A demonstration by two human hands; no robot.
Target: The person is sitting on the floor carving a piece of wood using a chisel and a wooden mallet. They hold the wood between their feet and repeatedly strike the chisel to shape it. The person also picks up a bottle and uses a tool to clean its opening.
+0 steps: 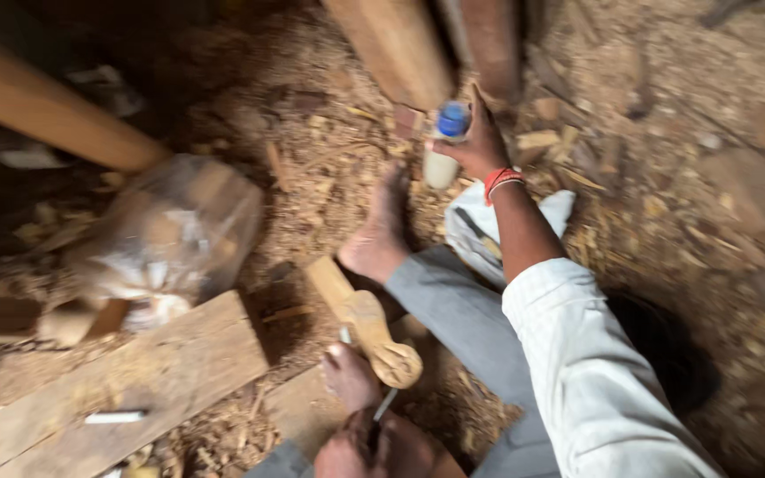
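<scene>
Gripping white blue-capped bottle [443, 146], right hand [480, 142]; sawdust floor [666, 177].

One head-worn view — looking steeply down, close over the lap and the chip-strewn floor [683, 177].

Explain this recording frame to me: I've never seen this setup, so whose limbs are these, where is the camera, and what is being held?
There is no machine here. One camera sits on a person's head and looks down at their own body. The right hand, a red band at its wrist, grips a white bottle with a blue cap. The left hand, at the bottom edge, holds a thin metal tool. A bare foot presses on a carved wooden piece. Around lie wood chips, a plank and a clear plastic bag.
</scene>
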